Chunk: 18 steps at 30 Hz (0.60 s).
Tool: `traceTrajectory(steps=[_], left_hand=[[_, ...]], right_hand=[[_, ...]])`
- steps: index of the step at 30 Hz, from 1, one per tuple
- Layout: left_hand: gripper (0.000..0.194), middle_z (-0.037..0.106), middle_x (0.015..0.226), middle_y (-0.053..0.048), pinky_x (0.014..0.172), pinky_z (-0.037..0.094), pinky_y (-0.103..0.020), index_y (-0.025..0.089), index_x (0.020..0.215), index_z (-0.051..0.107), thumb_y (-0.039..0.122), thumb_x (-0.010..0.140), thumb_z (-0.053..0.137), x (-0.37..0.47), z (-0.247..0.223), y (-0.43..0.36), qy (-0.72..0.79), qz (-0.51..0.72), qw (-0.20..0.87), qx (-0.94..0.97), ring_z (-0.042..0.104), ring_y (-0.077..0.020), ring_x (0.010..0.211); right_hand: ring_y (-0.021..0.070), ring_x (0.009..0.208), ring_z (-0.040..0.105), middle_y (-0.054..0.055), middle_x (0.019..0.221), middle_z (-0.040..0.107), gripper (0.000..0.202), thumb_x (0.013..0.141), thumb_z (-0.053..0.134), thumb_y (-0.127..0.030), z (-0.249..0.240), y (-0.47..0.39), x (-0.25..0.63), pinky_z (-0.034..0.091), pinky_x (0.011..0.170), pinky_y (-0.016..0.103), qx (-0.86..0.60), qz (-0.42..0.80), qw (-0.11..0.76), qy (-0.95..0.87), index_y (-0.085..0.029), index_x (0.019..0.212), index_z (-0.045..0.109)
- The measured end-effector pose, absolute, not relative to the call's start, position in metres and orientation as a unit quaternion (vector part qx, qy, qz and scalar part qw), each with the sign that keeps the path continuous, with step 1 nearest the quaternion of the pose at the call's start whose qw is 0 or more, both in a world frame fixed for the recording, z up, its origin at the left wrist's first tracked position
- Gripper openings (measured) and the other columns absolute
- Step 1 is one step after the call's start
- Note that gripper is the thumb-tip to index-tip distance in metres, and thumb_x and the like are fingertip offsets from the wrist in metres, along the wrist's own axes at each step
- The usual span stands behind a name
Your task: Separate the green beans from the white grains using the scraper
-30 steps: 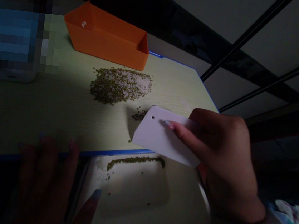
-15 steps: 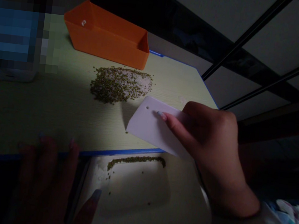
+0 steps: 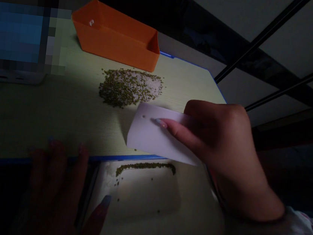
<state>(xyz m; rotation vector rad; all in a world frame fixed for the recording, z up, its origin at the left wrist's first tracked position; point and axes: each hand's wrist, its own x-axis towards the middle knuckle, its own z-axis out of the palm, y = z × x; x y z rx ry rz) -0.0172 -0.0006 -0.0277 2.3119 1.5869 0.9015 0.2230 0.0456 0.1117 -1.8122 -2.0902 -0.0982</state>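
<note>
My right hand [image 3: 213, 135] grips a white plastic scraper [image 3: 154, 134], thumb on its near face, fingers hidden behind. The scraper is tilted over the table's front edge, with its lower left corner near a single green bean. Just beyond it lies a heap of small green beans mixed with white grains [image 3: 128, 88]. Below the edge is a pale tray [image 3: 147, 195], with a line of green beans along its far side and a few loose ones. My left hand [image 3: 60, 193], dark, has its fingers spread at the table edge and its thumb over the tray's left side.
An orange open box [image 3: 116, 48] stands behind the heap on the pale wood-grain table [image 3: 68, 118] with blue edging. A blurred-out patch with a blue area covers the upper left. Panels with black strips [image 3: 255, 45] rise at the right.
My right hand has drawn the scraper slightly left and nearer the table's front edge. The heap and the beans in the tray look the same. The view has shifted a little.
</note>
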Motion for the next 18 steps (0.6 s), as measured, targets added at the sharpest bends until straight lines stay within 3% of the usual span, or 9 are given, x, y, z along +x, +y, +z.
traceTrajectory(steps=[13,18], left_hand=[[0.076,-0.001,0.168,0.007,0.125,0.001,-0.055,0.031,0.153,0.014,0.042,0.084,0.044,-0.016,-0.028,-0.006,0.544,0.314,0.107,0.771,-0.003,-0.0288,0.155],[0.074,-0.005,0.168,0.011,0.126,0.0,-0.051,0.034,0.153,0.009,0.045,0.086,0.039,-0.015,-0.027,-0.005,0.564,0.295,0.116,0.762,-0.005,-0.0254,0.155]], right_hand=[[0.0089,0.046,0.034,-0.006,0.048,0.032,0.049,0.085,0.068,-0.045,0.104,0.032,0.236,0.023,0.047,0.027,-0.635,0.021,0.231,-0.737,-0.022,0.055,0.038],[0.0077,0.045,0.032,-0.007,0.05,0.033,0.045,0.085,0.07,-0.039,0.102,0.018,0.253,0.023,0.045,0.025,-0.63,-0.079,0.284,-0.718,-0.022,0.057,0.038]])
